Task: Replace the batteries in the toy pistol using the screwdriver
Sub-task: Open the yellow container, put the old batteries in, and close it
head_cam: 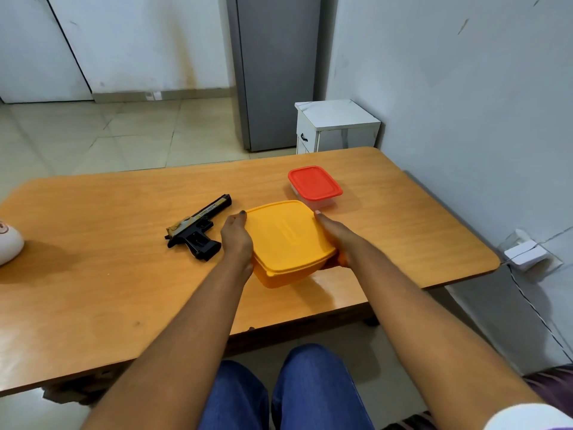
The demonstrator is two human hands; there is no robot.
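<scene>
A black toy pistol (198, 229) with a gold-toned slide lies on its side on the wooden table (93, 290), left of centre. Just right of it sits a yellow lidded plastic box (288, 240), tilted slightly. My left hand (237, 238) grips the box's left side, close beside the pistol's grip. My right hand (336, 235) grips the box's right side, fingers curled under its edge. The lid is on the box, so its contents are hidden. No screwdriver or batteries show.
A small clear container with a red lid (314, 186) stands behind the yellow box. A white rounded object (9, 243) sits at the table's left edge. A white cabinet (336, 125) and a grey door stand beyond the table; a wall is at right.
</scene>
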